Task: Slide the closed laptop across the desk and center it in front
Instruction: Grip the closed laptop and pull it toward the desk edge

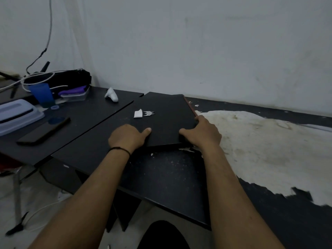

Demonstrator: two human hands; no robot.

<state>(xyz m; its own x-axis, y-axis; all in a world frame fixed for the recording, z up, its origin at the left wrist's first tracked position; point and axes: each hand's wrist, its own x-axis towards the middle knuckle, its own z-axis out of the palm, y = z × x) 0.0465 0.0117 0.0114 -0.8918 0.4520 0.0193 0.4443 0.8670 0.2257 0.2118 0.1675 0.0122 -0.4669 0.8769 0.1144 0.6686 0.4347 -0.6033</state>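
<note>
A closed black laptop (167, 115) lies flat on the black desk (161, 177), with a white logo and a small white sticker on its lid. My left hand (128, 136) grips the laptop's near left edge, thumb on top of the lid. My right hand (202, 132) holds the near right corner, thumb on the lid and fingers along the right side. Both forearms reach in from the bottom of the view.
To the left lie a dark phone (44, 131), a blue cup (42, 95), a light blue box (17, 115), a lidded plastic container (75, 95), a black bag (61, 79) with cables and a white controller (111, 94). Right of the laptop the desk surface is peeled white (260, 150). A wall stands behind.
</note>
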